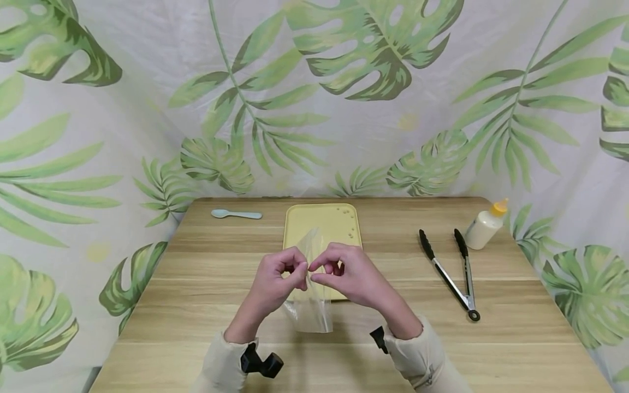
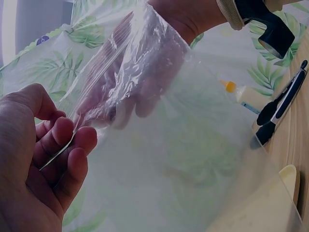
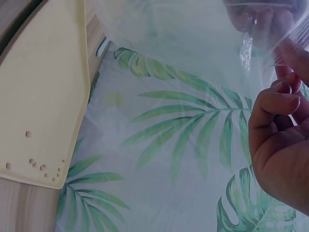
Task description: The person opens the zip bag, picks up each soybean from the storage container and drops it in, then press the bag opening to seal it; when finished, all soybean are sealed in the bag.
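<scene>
A clear plastic zip bag [image 1: 315, 318] hangs between my two hands, in front of the yellow cutting board [image 1: 300, 218]. My left hand [image 1: 279, 279] pinches the bag's edge between thumb and fingers. From the other side my right hand [image 1: 357, 277] meets the same edge, its thumb and index finger pinching there. In the left wrist view the bag [image 2: 203, 145] spreads out flat, and the right hand shows blurred through the film. Ridged lines run along the bag's top near the fingers in both wrist views.
Black-tipped metal tongs [image 1: 449, 284] lie spread on the right of the wooden table [image 1: 187, 305]. Beside them stands a white bottle with an orange cap [image 1: 484, 226]. A pale blue spoon [image 1: 237, 214] lies at the back left. Small holes mark one corner of the board.
</scene>
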{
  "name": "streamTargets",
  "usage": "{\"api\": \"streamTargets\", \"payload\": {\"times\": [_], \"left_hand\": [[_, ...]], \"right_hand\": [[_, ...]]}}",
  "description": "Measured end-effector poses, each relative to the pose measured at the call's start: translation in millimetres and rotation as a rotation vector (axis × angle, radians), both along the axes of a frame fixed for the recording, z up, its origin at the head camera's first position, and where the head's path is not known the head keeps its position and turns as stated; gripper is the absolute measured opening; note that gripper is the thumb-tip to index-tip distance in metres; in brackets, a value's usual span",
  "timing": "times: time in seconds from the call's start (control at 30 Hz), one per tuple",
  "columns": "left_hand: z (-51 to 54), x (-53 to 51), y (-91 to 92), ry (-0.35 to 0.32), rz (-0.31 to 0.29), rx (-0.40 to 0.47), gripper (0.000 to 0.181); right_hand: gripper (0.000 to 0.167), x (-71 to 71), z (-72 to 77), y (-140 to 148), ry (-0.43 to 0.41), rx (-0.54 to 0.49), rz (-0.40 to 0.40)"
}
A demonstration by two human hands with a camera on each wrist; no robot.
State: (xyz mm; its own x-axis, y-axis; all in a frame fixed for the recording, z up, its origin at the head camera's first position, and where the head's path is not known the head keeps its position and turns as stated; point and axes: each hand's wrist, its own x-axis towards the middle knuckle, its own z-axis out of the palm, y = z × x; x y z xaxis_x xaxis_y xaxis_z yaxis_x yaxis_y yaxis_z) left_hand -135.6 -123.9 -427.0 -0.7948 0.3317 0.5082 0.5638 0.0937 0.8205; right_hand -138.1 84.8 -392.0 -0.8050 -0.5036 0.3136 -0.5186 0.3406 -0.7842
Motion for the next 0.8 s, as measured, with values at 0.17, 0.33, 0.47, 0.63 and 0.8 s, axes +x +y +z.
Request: {"api": "streamTargets", "payload": {"times": [0.17,0.33,0.47,0.63,0.8], "left_hand": [[-0.6,0.0,0.0,0.005,0.002,-0.002,0.022],[-1.0,0.1,-0.4,0.009,0.006,0.003,0.023],[-0.6,0.4,-0.5,0.005,0.010,0.004,0.023],[0.1,0.5,-0.7,0.007,0.018,0.003,0.023],[1.0,1.3,-0.6,0.004,0.022,0.001,0.023]], "right_hand": [[0.009,1.0,3.8,7.6,-0.029,-0.031,-0.029],[0.008,-2.6,7.4,20.7,-0.069,-0.080,-0.066],[0.009,-10.5,4.0,33.6,-0.118,-0.102,-0.108],[0.011,-28.4,-15.1,49.5,-0.187,-0.122,-0.170],[0.015,-46.5,-44.4,61.4,-0.215,-0.089,-0.236]]}}
